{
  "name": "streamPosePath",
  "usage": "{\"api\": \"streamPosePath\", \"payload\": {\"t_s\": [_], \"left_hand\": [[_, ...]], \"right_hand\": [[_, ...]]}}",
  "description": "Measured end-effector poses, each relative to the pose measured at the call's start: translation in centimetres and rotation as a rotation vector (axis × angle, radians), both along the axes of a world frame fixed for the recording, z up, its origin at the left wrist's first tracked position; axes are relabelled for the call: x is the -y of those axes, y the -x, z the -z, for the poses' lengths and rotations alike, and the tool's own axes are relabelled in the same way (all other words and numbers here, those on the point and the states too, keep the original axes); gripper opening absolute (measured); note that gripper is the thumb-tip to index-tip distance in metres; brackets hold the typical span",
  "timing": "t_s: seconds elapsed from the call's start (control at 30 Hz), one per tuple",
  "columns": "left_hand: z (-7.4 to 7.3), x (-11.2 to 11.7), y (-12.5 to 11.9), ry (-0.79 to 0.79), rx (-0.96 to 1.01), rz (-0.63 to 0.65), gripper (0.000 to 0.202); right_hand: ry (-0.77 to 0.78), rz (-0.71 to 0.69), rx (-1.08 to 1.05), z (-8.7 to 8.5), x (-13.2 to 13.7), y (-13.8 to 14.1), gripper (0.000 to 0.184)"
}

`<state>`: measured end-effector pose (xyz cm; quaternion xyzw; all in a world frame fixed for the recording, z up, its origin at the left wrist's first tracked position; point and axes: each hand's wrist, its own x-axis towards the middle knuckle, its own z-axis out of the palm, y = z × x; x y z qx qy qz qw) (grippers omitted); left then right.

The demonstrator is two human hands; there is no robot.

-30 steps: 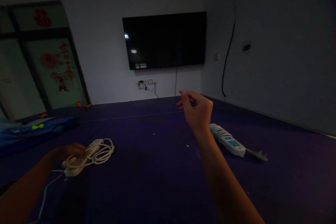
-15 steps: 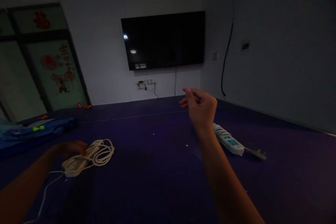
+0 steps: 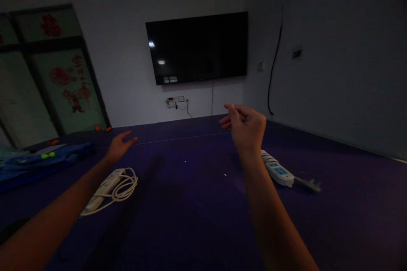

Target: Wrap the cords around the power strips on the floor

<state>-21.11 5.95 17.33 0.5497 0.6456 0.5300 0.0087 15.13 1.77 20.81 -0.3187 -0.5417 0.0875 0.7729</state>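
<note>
My left hand [image 3: 120, 146] is raised in the air above the floor, its thumb and forefinger apart and nothing between them. Below my left forearm lies a white power strip [image 3: 106, 188] with its pale cord [image 3: 125, 190] looped loosely over and beside it. My right hand [image 3: 248, 129] hovers further right, thumb pressed to forefinger in a pinch; anything in it is too small or hidden to make out. Behind my right forearm rests a second power strip [image 3: 280, 173], with blue socket faces, its cord wound around one end and its plug [image 3: 313, 185] pointing right.
A dark purple-blue mat [image 3: 178, 203] covers the floor, with small white scraps [image 3: 224, 174] on it. Blue cloth [image 3: 63, 155] lies at the left, near orange items [image 3: 106, 129] by the door. A television [image 3: 199, 48] hangs above wall sockets [image 3: 178, 100].
My left hand has come off the power strip on the left and risen up and to the right, opening. My right hand keeps its pinch, nearly still.
</note>
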Motion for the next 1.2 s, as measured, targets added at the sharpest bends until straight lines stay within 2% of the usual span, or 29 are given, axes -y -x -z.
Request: {"api": "streamPosePath", "payload": {"t_s": [0.03, 0.1, 0.13, 0.17, 0.2, 0.3, 0.33, 0.43, 0.57, 0.77, 0.87, 0.93, 1.0, 1.07, 1.13, 1.2], "left_hand": [[-0.6, -0.3, -1.8, -0.077, 0.014, -0.012, 0.022], [-2.0, -0.1, -6.0, -0.359, 0.112, -0.049, 0.031], [-2.7, 0.3, -8.3, -0.464, 0.178, -0.039, 0.039], [-3.4, 1.0, -10.6, -0.514, 0.241, 0.025, 0.045], [-4.0, 1.7, -12.8, -0.533, 0.315, 0.109, 0.048], [-5.1, 4.1, -18.6, -0.451, 0.466, 0.388, 0.050], [-5.1, 4.8, -20.1, -0.420, 0.483, 0.438, 0.050], [-4.5, 6.1, -22.7, -0.374, 0.504, 0.456, 0.051], [-3.4, 6.3, -22.7, -0.385, 0.507, 0.444, 0.054], [-3.9, 5.9, -18.4, -0.403, 0.663, 0.507, 0.051], [-4.3, 5.9, -16.2, -0.418, 0.647, 0.521, 0.052], [-4.3, 5.8, -15.1, -0.385, 0.615, 0.524, 0.050], [-4.2, 5.6, -14.4, -0.339, 0.577, 0.488, 0.046], [-3.9, 5.3, -14.2, -0.307, 0.526, 0.411, 0.036], [-3.5, 4.9, -14.4, -0.282, 0.472, 0.338, 0.021], [-3.0, 4.4, -14.6, -0.232, 0.437, 0.312, 0.015]], "right_hand": [[0.006, 0.000, 0.007, 0.0, -0.1, 0.0, 0.031], [0.017, -0.001, 0.024, 0.1, -0.2, 0.1, 0.032], [0.018, 0.000, 0.033, 0.1, -0.2, 0.1, 0.032], [0.015, 0.001, 0.043, 0.2, -0.3, 0.1, 0.033], [0.010, 0.009, 0.055, 0.2, -0.3, 0.2, 0.034], [-0.010, 0.101, 0.113, 0.2, -0.2, 0.1, 0.039], [-0.017, 0.155, 0.134, 0.1, -0.1, 0.0, 0.041], [-0.023, 0.310, 0.163, 0.1, -0.1, -0.5, 0.046], [0.012, 0.339, 0.183, 0.1, -0.3, -1.2, 0.052], [0.025, 0.312, 0.185, 0.3, -0.9, -1.5, 0.052], [0.065, 0.380, 0.223, 0.6, -1.8, -2.6, 0.049], [0.123, 0.467, 0.266, 1.2, -2.9, -4.4, 0.045], [0.231, 0.563, 0.293, 2.5, -4.3, -6.9, 0.037], [0.431, 0.630, 0.333, 4.3, -5.9, -9.7, 0.030], [0.668, 0.643, 0.400, 6.6, -7.5, -12.3, 0.037], [0.879, 0.607, 0.474, 9.0, -8.8, -14.2, 0.053]]}}
